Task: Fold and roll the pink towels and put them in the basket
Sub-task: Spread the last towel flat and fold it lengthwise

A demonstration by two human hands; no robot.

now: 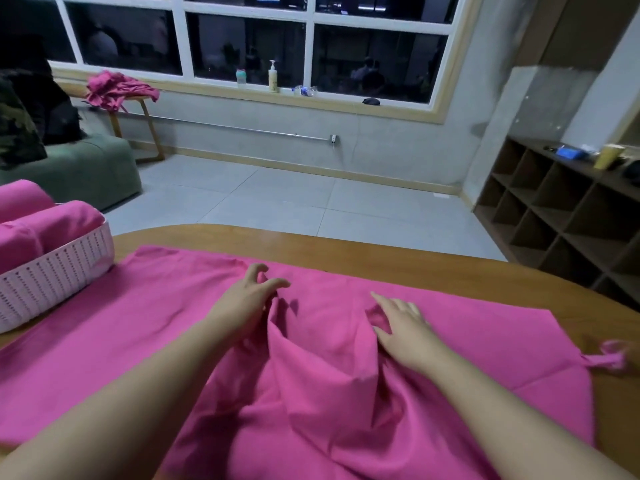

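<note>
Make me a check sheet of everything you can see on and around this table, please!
Surface: wooden table, mostly covered by cloth.
Job's things: pink towel spread out, bunched in the middle; basket at left holding rolled towels.
Clutter: nothing seen on the table.
Hands: left hand fingers spread on the towel; right hand flat on it.
Cables: white cord at the wall.
Surroundings: window, bottles on the sill, more pink cloth on a stand, green sofa, cubby shelf.

Dark white-framed window point(249, 43), grey tiled floor point(277, 202), green sofa point(76, 164), brown cubby shelf point(561, 216), wooden table point(346, 244)
</note>
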